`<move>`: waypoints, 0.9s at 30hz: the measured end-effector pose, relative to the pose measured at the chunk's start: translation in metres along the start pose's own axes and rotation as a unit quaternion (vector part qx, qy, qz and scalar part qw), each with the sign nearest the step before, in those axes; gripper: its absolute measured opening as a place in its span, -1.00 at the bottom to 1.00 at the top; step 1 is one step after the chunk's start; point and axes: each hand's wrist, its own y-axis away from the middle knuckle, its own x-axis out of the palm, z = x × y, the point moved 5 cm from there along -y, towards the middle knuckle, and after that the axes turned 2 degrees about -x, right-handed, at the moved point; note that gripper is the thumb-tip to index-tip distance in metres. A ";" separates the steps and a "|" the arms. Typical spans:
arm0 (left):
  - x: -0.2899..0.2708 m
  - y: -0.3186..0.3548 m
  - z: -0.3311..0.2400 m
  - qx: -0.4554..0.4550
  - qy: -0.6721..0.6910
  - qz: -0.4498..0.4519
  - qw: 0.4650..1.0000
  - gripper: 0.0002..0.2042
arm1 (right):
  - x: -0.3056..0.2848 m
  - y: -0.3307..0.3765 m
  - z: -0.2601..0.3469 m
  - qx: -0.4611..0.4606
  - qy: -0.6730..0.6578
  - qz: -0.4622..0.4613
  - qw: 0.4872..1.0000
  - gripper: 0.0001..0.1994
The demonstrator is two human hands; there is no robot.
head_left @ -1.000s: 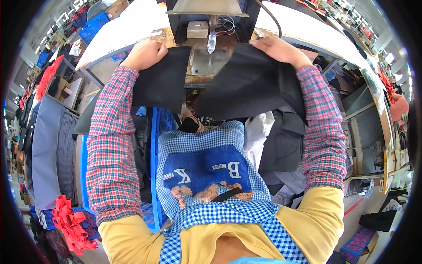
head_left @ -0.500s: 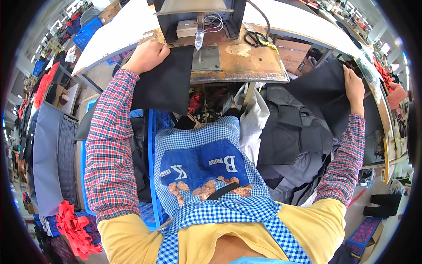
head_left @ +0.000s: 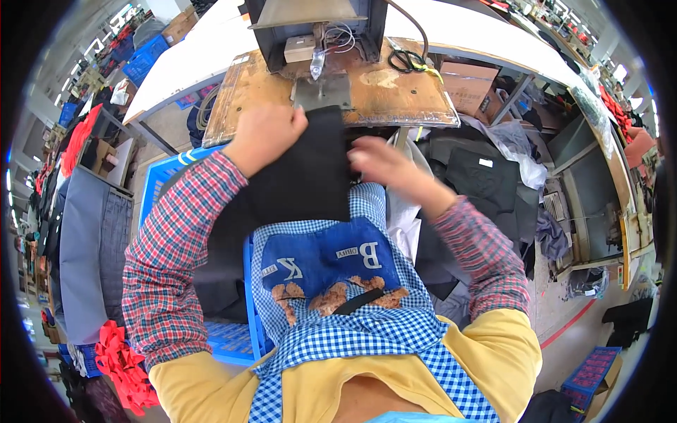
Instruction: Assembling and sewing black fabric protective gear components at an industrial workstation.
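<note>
Left hand (head_left: pixel 264 137) clenched on the upper edge of a flat black fabric piece (head_left: pixel 303 173), held up just in front of the worn wooden table (head_left: pixel 395 99) and above the blue-checked apron (head_left: pixel 331 268). Right hand (head_left: pixel 381 163) blurred at the fabric's right edge, grip impossible to tell. Black-handled scissors (head_left: pixel 403 60) lying on the table beside the dark machine (head_left: pixel 317 28).

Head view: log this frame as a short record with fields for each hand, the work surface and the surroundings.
Left hand: grips the top edge of a black cloth piece
Right hand: blurred, at the cloth's right edge; grip unclear
Work surface: worn wooden table with a machine and scissors
Surroundings: blue crate at left, dark garments piled at right
</note>
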 end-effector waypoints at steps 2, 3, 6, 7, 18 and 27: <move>0.001 0.014 -0.010 -0.043 0.037 0.042 0.997 -0.54 | 0.046 -0.003 0.002 0.007 -0.112 0.063 0.992 -0.48; -0.002 0.018 -0.007 -0.057 0.030 0.056 0.996 -0.54 | 0.053 -0.003 0.006 0.008 -0.129 0.050 0.990 -0.53; -0.001 0.031 0.009 -0.094 0.258 0.223 0.935 -0.38 | 0.021 0.003 0.046 -0.068 0.083 0.003 0.994 -0.64; -0.004 0.037 0.012 -0.089 0.261 0.226 0.934 -0.38 | 0.004 0.011 0.069 -0.133 0.184 0.022 0.974 -0.65; -0.040 0.065 -0.104 0.071 0.611 0.414 0.671 -0.58 | -0.181 0.131 0.198 -0.087 0.359 -0.152 0.917 -0.59; 0.012 0.049 -0.141 0.072 0.593 0.353 0.721 -0.59 | -0.108 0.130 -0.051 0.214 0.521 0.185 0.805 -0.32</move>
